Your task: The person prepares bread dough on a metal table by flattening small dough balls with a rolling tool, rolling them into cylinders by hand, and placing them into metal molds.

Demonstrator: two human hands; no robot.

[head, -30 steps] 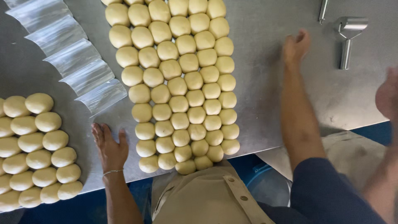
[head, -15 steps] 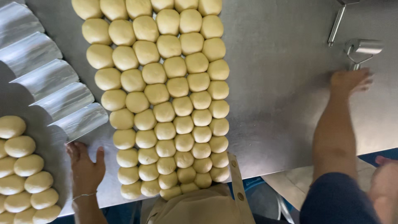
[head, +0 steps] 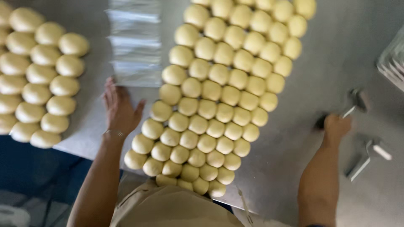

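Our right hand (head: 336,126) has reached and now closes its grip on a blurred metal-handled tool (head: 353,103); left hand (head: 120,107) lies open, flat on the steel worktop (head: 320,50) beside pale round dough balls (head: 219,96).

I am looking down on a dull grey metal counter (head: 320,63) that is filling most of the view and catching soft, even light. Below its near edge, dark blue flooring (head: 38,176) is showing at lower left, blurred and shadowed.

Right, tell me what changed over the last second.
The right hand moved from the bare steel table to close on the handle of a metal tool. The left hand stayed flat beside the dough balls, which kept their rows.
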